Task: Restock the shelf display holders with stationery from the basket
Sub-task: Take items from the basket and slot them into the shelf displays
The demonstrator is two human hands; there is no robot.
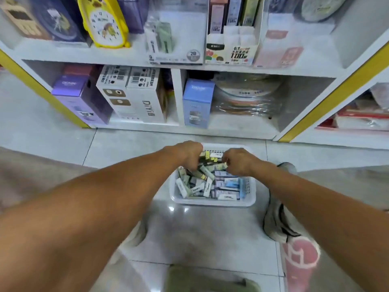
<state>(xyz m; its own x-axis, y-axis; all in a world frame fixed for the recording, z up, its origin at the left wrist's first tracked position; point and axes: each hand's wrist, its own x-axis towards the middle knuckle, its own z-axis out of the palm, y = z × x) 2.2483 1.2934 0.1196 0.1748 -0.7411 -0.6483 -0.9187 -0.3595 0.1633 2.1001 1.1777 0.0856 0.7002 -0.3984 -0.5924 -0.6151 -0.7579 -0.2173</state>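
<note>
A white plastic basket (212,202) sits on the tiled floor, full of several small stationery boxes (207,185) in white, green and blue. Both my hands reach into its far half. My left hand (190,153) is closed around a bundle of small yellow-green and white boxes (211,156). My right hand (237,161) grips the same bundle from the other end. On the shelf above, a clear display holder (174,36) and a white cardboard display holder (233,47) hold packs.
White shelving with yellow trim (328,100) stands just beyond the basket. Its lower cubbies hold purple, white and blue cartons (197,102) and wrapped discs. A yellow clock (103,22) stands upper left. A red-and-white cloth (299,256) lies at right on the floor.
</note>
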